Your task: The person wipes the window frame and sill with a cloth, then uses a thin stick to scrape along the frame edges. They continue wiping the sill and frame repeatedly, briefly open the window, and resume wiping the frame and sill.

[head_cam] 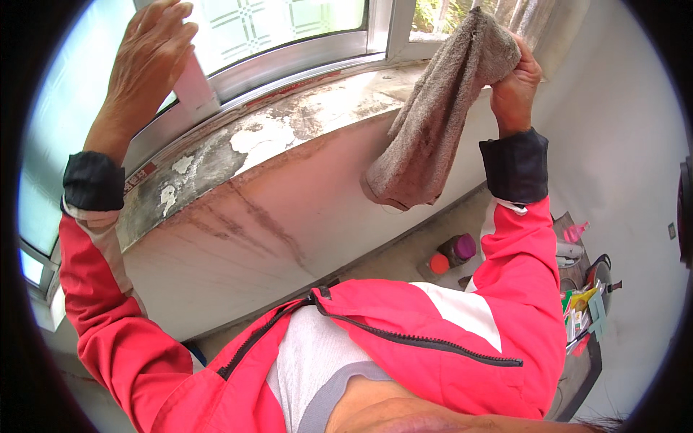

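A worn, stained grey-brown towel (433,124) hangs bunched from my right hand (517,81), which grips it near its upper end at the right part of the window. Its lower end dangles in front of the wall below the sill. My left hand (149,59) is raised at the upper left, before the metal window frame (292,62) and the patterned glass (281,27). Its fingers look slightly bent and spread, with nothing seen in them; whether it touches the frame is not clear.
The windowsill (260,130) has peeling paint and dark stains. Below, near the wall's foot, stand containers with a purple lid (464,247) and an orange lid (439,263). At the right, a small table (582,373) holds packets, a pan lid (601,268) and other items.
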Available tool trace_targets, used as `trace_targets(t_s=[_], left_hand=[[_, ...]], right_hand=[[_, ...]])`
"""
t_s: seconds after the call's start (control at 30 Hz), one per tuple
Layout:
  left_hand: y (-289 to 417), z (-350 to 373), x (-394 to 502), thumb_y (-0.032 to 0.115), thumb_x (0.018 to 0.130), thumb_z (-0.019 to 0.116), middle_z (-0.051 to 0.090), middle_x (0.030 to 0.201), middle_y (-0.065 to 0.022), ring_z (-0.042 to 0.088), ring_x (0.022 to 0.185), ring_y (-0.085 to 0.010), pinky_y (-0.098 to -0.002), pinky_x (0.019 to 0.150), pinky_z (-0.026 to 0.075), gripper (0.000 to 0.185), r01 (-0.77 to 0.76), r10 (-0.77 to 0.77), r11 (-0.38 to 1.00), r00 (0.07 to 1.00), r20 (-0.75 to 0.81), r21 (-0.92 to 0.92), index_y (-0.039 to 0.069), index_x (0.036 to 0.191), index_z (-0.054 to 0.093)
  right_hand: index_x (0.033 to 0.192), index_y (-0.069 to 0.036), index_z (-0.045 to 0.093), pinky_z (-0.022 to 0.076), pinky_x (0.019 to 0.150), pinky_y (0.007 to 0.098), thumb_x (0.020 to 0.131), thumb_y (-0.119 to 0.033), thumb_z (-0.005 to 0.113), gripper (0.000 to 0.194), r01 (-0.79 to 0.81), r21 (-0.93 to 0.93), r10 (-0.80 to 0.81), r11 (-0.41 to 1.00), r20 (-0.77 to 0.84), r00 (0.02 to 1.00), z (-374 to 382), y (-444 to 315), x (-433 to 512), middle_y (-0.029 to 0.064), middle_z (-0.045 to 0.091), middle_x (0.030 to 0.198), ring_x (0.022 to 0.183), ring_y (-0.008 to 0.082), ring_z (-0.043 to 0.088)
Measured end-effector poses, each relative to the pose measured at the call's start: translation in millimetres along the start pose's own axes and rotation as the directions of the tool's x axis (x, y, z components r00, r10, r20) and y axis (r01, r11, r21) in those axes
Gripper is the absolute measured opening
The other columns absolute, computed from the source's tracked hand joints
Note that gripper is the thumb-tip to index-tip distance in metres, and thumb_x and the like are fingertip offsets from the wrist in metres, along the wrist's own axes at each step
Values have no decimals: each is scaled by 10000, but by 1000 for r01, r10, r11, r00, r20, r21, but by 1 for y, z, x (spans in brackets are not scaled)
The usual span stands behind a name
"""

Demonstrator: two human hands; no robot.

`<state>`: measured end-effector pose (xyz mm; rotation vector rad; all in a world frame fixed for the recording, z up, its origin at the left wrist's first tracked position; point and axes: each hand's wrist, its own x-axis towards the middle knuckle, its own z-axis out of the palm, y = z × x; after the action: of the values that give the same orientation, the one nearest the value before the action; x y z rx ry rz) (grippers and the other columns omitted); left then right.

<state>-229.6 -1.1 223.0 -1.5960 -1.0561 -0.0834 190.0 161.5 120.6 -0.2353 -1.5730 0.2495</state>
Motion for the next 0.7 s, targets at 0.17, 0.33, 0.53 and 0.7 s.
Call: trace_targets(t_s=[0.17, 0.33, 0.53, 0.7], left_hand=[[-25, -7, -35, 78, 841, 662, 557, 1276, -88, 454, 1267, -245, -368, 1079, 365, 210, 38, -39, 997, 999, 12, 74, 49, 1047, 635], [-38, -20, -70, 86, 853, 650, 561, 1268, -82, 463, 1258, -237, -351, 1070, 372, 178, 93, -101, 987, 994, 50, 132, 60, 1028, 636], [-34, -45, -109, 102, 874, 627, 570, 1274, -78, 524, 1199, -255, -352, 1000, 440, 277, 209, -210, 978, 977, -27, -17, 67, 1148, 608], [142, -73, -66, 226, 754, 785, 514, 1354, -132, 497, 1245, -254, -365, 972, 431, 758, 152, -414, 74, 904, 109, -986, 37, 1388, 415]], right_hand=[[1169, 19, 594, 538, 784, 257, 840, 65, 616, 333, -15, 225, 19, 974, -13, 1000, -4, 27, 0, 42, 663, 1032, 915, 111, 628], [1140, 17, 601, 514, 802, 238, 839, 65, 609, 304, 8, 108, -8, 994, -1, 1000, 14, 13, 4, 40, 662, 1031, 916, 103, 620], [1106, -3, 604, 493, 841, 235, 845, 1, 638, 264, 31, 78, -35, 996, 62, 997, 23, 10, 9, 21, 666, 1042, 943, 70, 614], [1137, -11, 615, 522, 768, 274, 924, -133, 543, 256, -54, 350, 76, 935, -50, 996, 72, -39, 20, 60, 681, 963, 855, 159, 648]])
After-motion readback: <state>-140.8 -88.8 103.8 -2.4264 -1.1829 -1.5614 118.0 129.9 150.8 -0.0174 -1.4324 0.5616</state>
